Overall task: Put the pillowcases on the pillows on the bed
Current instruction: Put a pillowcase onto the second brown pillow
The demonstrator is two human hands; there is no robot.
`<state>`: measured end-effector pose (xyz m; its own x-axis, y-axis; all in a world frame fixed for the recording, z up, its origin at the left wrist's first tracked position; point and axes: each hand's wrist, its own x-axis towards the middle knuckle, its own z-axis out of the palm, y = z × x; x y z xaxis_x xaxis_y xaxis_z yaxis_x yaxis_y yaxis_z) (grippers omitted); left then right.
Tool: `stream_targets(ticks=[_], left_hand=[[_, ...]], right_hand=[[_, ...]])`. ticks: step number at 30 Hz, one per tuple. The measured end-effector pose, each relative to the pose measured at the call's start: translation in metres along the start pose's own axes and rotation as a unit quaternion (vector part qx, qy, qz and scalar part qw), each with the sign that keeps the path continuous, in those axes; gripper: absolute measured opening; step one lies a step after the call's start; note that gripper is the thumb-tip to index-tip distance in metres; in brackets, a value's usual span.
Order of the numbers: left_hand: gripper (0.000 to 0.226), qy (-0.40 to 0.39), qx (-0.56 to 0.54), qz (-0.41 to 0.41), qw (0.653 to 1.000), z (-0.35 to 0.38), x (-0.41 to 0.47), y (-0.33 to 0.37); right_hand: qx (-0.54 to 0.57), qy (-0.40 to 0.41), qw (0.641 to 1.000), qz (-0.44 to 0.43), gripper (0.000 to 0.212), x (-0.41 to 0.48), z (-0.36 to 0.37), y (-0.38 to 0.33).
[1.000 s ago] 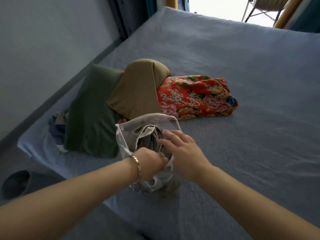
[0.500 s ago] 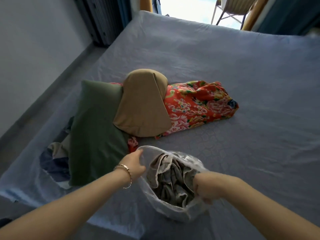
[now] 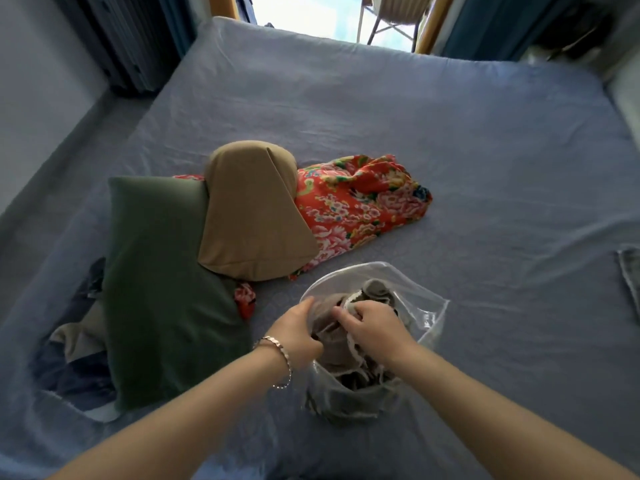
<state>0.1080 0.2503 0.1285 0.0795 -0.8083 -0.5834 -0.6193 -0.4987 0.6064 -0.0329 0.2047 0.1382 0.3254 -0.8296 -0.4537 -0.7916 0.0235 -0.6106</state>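
Well, on my screen both hands are at the clear plastic bag [image 3: 427, 308], which stands open on the blue-grey bed sheet [image 3: 450, 150] near the edge closest to the camera; inside it lies the bunched grey-brown cloth with pale trim [image 3: 329, 329]; how many pieces it is I cannot tell, because its lower part is blurred behind the plastic. The left hand [image 3: 298, 332], with a thin metal bracelet [image 3: 282, 353] on the wrist, grips the left rim of the bag; the thumb lies along the rim, and the fingertips are hidden inside. The right hand [image 3: 375, 323] is curled into the cloth and grasps a fold of it; its fingertips are buried in the fabric. Just beyond the bag three pillows touch each other: the dark green pillow [image 3: 156, 271], the tan pillow [image 3: 249, 216] leaning on it, and the red floral pillow [image 3: 360, 202], partly covered by the tan one. Dark blue and beige cloths [image 3: 76, 355] stick out from under the green pillow; what they are I cannot make out; a piece of denim fabric [image 3: 630, 271] is cut off at the right border.
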Motion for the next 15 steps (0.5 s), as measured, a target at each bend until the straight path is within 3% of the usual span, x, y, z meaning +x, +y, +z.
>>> stream_targets(ticks=[3,7,8,12,13,15], left_hand=[[0.08,0.007,-0.009,-0.018,1.0,0.0,0.005,0.005],[0.073,0.043,-0.075,-0.032,0.996,-0.004,0.014,0.019],[0.069,0.063,-0.075,-0.022,0.995,-0.007,0.018,0.028],[0.062,0.125,-0.099,0.03,0.987,-0.029,0.032,0.063],[0.059,0.139,-0.122,0.042,0.982,-0.035,0.037,0.075],[0.05,0.136,-0.173,0.026,0.975,-0.047,0.044,0.092]], right_hand=[[0.133,0.07,0.989,0.008,0.048,-0.017,-0.053,-0.007],[0.274,0.178,0.945,0.003,0.034,-0.031,-0.128,-0.019],[0.302,0.222,0.927,-0.015,0.029,-0.038,-0.147,-0.023],[0.401,0.398,0.821,-0.082,0.04,-0.06,-0.208,-0.029],[0.404,0.406,0.816,-0.075,0.038,-0.063,-0.217,-0.024],[0.408,0.345,0.845,-0.028,0.038,-0.061,-0.217,-0.014]])
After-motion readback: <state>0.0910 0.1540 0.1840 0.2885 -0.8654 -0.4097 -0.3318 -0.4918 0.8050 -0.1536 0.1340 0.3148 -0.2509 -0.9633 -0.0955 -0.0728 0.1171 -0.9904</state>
